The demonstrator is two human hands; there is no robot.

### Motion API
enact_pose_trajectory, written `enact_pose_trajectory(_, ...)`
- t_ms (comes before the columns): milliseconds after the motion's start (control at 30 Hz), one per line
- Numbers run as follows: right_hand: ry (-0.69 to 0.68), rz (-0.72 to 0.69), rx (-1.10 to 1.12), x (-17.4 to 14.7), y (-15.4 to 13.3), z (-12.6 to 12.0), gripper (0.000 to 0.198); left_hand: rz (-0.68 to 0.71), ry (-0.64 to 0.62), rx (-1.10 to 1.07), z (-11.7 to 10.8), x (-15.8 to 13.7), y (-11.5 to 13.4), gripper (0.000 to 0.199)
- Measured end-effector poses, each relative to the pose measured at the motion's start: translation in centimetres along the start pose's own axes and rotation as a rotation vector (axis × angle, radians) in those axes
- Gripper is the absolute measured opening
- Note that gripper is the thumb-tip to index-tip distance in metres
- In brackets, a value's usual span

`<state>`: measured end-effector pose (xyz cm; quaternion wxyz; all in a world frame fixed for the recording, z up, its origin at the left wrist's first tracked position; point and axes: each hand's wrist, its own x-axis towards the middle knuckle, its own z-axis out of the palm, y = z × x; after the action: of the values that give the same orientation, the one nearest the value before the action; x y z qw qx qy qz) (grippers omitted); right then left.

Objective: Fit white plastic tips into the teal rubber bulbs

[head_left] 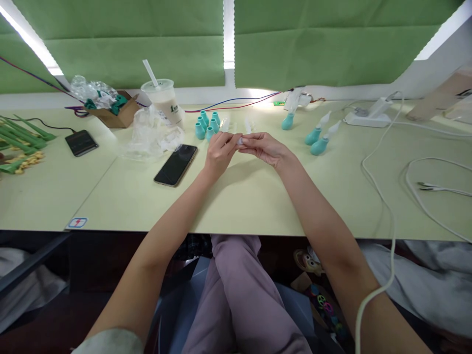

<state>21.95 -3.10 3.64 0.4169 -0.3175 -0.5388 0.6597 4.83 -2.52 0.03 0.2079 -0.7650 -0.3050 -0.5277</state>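
Observation:
My left hand (220, 151) and my right hand (266, 147) meet over the table, fingertips pinched together. Between them is a small whitish piece (240, 141), mostly hidden by the fingers. Just beyond my left hand stand several teal hollow bulb-shaped pieces (200, 131) in a cluster, open ends up. Behind the fingers lie some clear pointed tips (248, 126), partly covered. To the right, two teal bulbs (319, 146) with clear pointed tips lie on their sides. Another teal bulb (287, 122) with a clear top is farther back.
A black phone (176, 165) lies left of my hands, near a crumpled plastic bag (142, 135) and a drink cup (164, 101). A cardboard box (117, 116) stands behind. On the right are a power strip (368, 118) and a white cable (379, 191) crossing the table edge.

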Motion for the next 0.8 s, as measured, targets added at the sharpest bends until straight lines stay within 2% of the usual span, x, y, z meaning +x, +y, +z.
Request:
enact_pose_trajectory(133, 0.061, -0.075, -0.086, -0.1, -0.2, 0.7, 0.040, -0.075, 0.026, -0.019, -0.1, 0.1, 0.1, 0.029)
enact_pose_trajectory(233, 0.199, -0.233, -0.230, -0.3, -0.9, 1.6, 0.037, -0.183, 0.020, -0.073, -0.1, 0.2, 0.2, 0.038)
enact_pose_trajectory(333, 0.292, -0.394, -0.390, -0.6, -1.7, 2.1, 0.026, -0.244, 0.031, -0.107, -0.2, 0.4, 0.5, 0.041)
enact_pose_trajectory(467, 0.268, -0.453, -0.494, -1.0, -2.4, 2.3, 0.012, -0.261, 0.040, -0.107, -0.4, 0.6, 0.8, 0.043)
enact_pose_trajectory(633, 0.212, -0.433, -0.551, -1.9, -3.2, 1.9, 0.011, -0.236, -0.034, -0.132, -0.6, 0.6, 0.8, 0.048)
enact_pose_trajectory(800, 0.192, -0.472, -0.596, -2.0, -3.3, 1.5, 0.009, -0.213, -0.018, -0.153, -0.4, 0.6, 0.6, 0.042)
